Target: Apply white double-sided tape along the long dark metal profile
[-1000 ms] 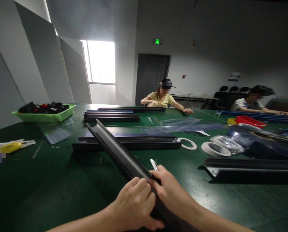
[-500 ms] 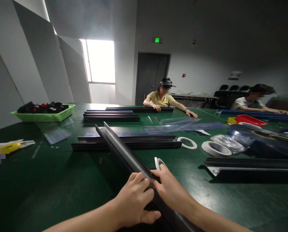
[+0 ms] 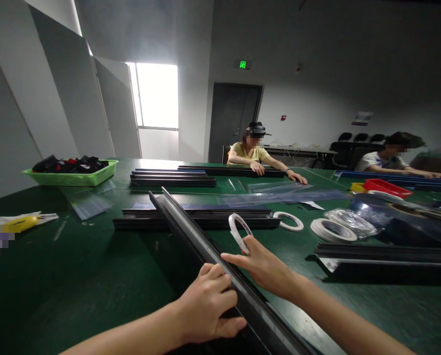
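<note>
A long black channel-shaped profile (image 3: 190, 231) runs slantwise from the near edge toward the middle of the table, with a pale strip along its inside. My left hand (image 3: 209, 303) is closed around its left side, fingers bent over the edge. On the other side, my right hand (image 3: 266, 268) grips a white roll of tape (image 3: 238, 231), held upright, while its index finger points at the profile's right edge. Whether that fingertip touches the profile I cannot tell. Behind the slanted profile, other black profiles (image 3: 238, 223) lie crosswise on the green table (image 3: 105, 291).
White tape rolls (image 3: 333, 230) and a plastic-wrapped one lie to the right, near another black profile (image 3: 390, 266). A green basket (image 3: 102, 173) of black parts stands far left, with yellow-handled pliers (image 3: 22, 223) nearer. Two co-workers (image 3: 255, 153) sit across the table.
My right hand has drawn back from the profile and lifted the tape roll, which now shows more fully. My left hand keeps its hold. A co-worker's hand has slid right along a far profile.
</note>
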Demonstrator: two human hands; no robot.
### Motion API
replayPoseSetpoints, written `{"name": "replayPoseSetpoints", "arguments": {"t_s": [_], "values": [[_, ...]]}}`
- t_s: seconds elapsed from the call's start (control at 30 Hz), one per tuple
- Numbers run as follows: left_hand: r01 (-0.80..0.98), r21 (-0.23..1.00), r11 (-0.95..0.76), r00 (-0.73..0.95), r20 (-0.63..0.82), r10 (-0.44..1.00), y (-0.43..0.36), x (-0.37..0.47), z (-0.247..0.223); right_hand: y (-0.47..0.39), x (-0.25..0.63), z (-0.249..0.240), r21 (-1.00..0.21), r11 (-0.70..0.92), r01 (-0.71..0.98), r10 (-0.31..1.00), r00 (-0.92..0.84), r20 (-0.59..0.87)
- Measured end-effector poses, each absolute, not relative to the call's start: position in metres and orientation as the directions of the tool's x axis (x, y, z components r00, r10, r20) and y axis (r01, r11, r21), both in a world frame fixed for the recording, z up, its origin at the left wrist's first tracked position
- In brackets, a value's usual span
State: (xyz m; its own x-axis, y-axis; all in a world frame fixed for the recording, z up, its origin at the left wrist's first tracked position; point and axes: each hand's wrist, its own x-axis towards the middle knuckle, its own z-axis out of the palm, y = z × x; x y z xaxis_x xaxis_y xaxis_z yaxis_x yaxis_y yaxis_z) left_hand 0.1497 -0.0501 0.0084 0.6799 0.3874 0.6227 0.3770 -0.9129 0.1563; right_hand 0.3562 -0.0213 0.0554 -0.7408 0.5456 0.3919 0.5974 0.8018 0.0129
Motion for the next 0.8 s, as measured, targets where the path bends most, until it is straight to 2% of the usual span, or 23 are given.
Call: {"name": "replayPoseSetpoints", "arguments": {"t_s": [0.1, 0.17, 0.37, 0.5, 0.57, 0.67, 0.8], "values": [[0.385, 0.151, -0.911, 0.681, 0.619, 0.39, -0.049, 0.149, 0.008, -0.014, 0.359, 0.047, 0.17, 0.81, 0.562, 0.49, -0.806, 0.333], [0.387, 0.151, -0.909, 0.687, 0.61, 0.394, -0.049, 0.148, 0.007, -0.011, 0.357, 0.039, 0.213, 0.806, 0.552, 0.473, -0.818, 0.326], [0.337, 0.208, -0.918, 0.728, 0.56, 0.394, -0.042, 0.142, 0.01, 0.0, 0.351, 0.019, 0.173, 0.808, 0.564, 0.459, -0.785, 0.417], [0.377, 0.353, -0.856, 0.675, 0.528, 0.515, -0.041, 0.139, 0.025, 0.003, 0.345, 0.016, 0.157, 0.809, 0.567, 0.423, -0.746, 0.515], [0.457, 0.422, -0.783, 0.633, 0.464, 0.62, -0.044, 0.139, 0.035, 0.003, 0.344, 0.019, 0.19, 0.805, 0.563, 0.398, -0.749, 0.53], [0.589, 0.473, -0.655, 0.57, 0.332, 0.752, -0.052, 0.137, 0.049, 0.002, 0.344, 0.025, 0.317, 0.778, 0.542, 0.338, -0.787, 0.516], [0.654, 0.419, -0.63, 0.628, 0.164, 0.761, -0.065, 0.131, 0.063, 0.001, 0.345, 0.031, 0.422, 0.72, 0.552, 0.299, -0.794, 0.529]]}}
